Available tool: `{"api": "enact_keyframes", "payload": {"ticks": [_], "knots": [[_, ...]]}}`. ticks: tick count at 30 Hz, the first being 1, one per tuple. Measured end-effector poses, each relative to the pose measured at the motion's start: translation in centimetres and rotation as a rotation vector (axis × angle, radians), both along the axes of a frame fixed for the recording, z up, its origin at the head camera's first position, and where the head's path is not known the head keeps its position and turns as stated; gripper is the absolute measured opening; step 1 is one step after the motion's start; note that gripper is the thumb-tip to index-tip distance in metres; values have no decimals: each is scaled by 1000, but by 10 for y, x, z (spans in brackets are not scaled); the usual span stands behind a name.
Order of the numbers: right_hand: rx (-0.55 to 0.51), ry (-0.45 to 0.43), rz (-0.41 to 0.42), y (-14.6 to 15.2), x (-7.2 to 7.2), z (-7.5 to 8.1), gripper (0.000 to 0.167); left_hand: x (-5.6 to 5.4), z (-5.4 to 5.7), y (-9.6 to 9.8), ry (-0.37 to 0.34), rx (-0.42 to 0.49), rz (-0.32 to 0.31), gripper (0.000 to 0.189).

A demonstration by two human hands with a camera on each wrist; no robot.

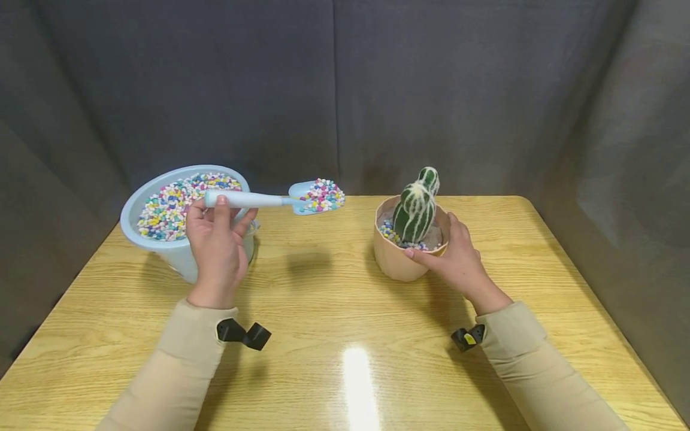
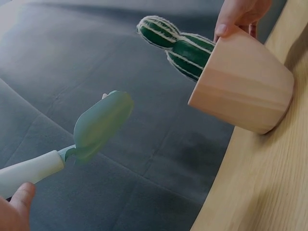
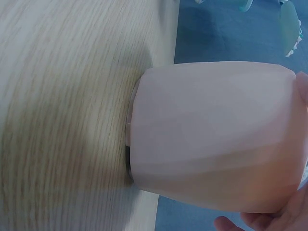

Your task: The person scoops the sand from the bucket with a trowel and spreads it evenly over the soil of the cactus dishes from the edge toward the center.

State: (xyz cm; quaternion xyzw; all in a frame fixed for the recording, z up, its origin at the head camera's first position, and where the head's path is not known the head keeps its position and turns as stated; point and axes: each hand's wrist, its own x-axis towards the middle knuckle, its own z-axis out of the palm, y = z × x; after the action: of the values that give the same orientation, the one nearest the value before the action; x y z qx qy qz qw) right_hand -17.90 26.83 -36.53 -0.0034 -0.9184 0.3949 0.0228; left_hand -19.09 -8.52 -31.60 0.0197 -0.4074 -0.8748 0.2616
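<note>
My left hand (image 1: 218, 242) grips the pale handle of a light blue scoop (image 1: 248, 199), held level above the table. Colourful pebbles (image 1: 325, 196) fill the scoop's blade, which points right toward the pot. A peach plant pot (image 1: 400, 263) stands on the table, and my right hand (image 1: 458, 257) holds its rim at the right side. Inside the pot a green cactus with white stripes (image 1: 415, 212) rises from sandy soil; some coloured pebbles lie on the soil at its left and front. In the left wrist view the scoop (image 2: 102, 125) shows its underside, apart from the pot (image 2: 245, 82).
A light blue bucket (image 1: 180, 260) full of multicoloured pebbles (image 1: 175, 206) stands at the table's left, behind my left hand. Dark grey curtains (image 1: 345, 90) surround the wooden table (image 1: 323, 311) at the back and sides.
</note>
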Motion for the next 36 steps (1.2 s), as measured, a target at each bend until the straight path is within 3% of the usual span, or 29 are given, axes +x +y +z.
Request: {"api": "enact_keyframes", "payload": {"ticks": [28,36], "knots": [[11,5,-10,1,-1,-3,121,-7,-10,28,-44,-119,-88,8],[16,21,-14,2,-2,-6,121,-9,-8,31,-20,-101,-88,7]]}}
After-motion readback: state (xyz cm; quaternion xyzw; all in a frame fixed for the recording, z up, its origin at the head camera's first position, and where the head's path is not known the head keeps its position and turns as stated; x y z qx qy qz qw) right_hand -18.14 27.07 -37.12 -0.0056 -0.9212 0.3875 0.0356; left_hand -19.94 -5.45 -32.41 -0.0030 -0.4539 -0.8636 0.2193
